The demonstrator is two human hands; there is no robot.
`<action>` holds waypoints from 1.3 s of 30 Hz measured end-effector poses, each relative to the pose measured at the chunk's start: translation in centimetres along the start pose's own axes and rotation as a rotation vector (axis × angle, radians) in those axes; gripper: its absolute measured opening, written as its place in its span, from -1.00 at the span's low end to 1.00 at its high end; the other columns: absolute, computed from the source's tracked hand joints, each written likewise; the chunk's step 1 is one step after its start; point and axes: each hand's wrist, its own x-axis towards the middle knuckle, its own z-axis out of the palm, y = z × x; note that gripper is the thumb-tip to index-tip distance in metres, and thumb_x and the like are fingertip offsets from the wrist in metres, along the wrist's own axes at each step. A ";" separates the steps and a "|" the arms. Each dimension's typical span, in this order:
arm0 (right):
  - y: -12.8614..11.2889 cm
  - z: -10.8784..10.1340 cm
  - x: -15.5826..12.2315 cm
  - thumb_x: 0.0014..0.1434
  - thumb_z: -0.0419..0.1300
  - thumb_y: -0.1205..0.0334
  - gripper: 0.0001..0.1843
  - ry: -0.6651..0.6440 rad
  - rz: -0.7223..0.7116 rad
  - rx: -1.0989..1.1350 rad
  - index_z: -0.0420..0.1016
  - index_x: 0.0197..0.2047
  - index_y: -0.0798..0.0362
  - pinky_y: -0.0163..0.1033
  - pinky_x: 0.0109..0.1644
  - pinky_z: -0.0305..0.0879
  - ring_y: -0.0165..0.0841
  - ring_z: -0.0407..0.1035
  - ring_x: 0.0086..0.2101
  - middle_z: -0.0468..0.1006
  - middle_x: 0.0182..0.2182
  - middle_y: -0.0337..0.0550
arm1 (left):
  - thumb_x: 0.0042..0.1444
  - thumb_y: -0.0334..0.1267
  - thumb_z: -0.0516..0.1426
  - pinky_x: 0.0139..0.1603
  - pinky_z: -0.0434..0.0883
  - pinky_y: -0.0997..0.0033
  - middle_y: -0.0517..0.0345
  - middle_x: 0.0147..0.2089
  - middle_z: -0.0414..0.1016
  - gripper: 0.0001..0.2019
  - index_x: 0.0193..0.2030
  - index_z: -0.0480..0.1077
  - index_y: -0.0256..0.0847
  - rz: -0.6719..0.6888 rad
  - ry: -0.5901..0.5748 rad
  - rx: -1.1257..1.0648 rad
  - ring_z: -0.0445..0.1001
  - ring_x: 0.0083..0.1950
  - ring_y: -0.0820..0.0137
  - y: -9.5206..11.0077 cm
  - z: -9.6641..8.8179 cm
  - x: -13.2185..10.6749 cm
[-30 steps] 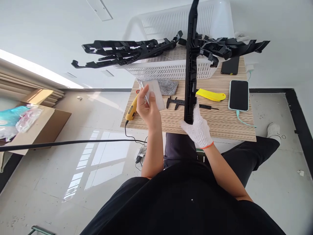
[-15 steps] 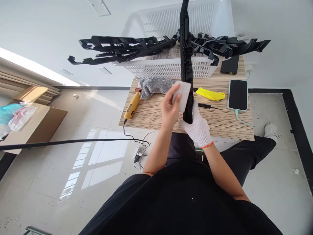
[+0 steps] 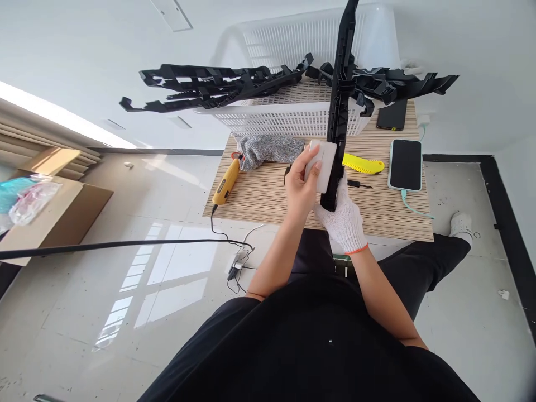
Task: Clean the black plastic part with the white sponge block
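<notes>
My bare left hand (image 3: 302,180) pinches a flat white rectangular pad (image 3: 323,164) between thumb and fingers, its edge against a long black plastic trim part (image 3: 340,111). My right hand (image 3: 344,223), in a white knit glove with an orange cuff, is closed round the lower end of that part. The part stands up away from me and leans slightly right, in front of a white basket. Just right of it on the table lie a yellow-handled tool (image 3: 363,164) and a small black screwdriver-like tool (image 3: 359,184), both partly covered by the part.
The white plastic basket (image 3: 276,120) holds several black plastic parts (image 3: 234,84) sticking out on both sides. On the wood-patterned table (image 3: 259,195) lie a grey cloth (image 3: 272,149), a yellow corded tool (image 3: 226,181), a charging phone (image 3: 405,164) and a dark phone (image 3: 392,115).
The black trim part has shifted right and now leans right at its top. Both my hands moved right with it, still holding the pad and the part.
</notes>
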 end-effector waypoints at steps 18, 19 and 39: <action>0.2 0.2 0.1 0.15 0.17 -0.04 0.10 -0.010 -0.017 -0.059 -0.40 0.53 0.05 -0.02 -0.24 0.41 0.04 0.57 -0.24 0.66 -0.17 0.06 | 0.32 -0.01 0.10 0.44 0.24 0.02 0.13 0.31 0.38 -0.70 0.11 0.48 0.04 0.141 -0.011 0.093 0.28 0.40 0.19 1.7 -0.9 0.2; 0.3 0.2 0.1 0.16 0.17 -0.05 0.09 0.001 -0.006 -0.064 -0.40 0.53 0.07 -0.02 -0.24 0.41 0.05 0.57 -0.23 0.66 -0.18 0.07 | 0.33 -0.01 0.09 0.44 0.23 0.02 0.11 0.31 0.38 -0.70 0.10 0.48 0.03 0.130 -0.004 0.100 0.28 0.40 0.18 1.8 -0.3 0.2; -0.2 -0.9 0.1 0.13 0.18 0.00 0.08 -0.123 -0.045 -0.051 -0.37 0.54 -0.09 -0.08 -0.27 0.38 -0.05 0.56 -0.31 0.66 -0.27 -0.11 | 0.34 0.01 0.07 0.50 0.16 0.05 0.12 0.37 0.30 -0.56 0.32 0.21 0.07 0.195 0.125 0.170 0.17 0.46 0.18 2.6 -2.9 0.7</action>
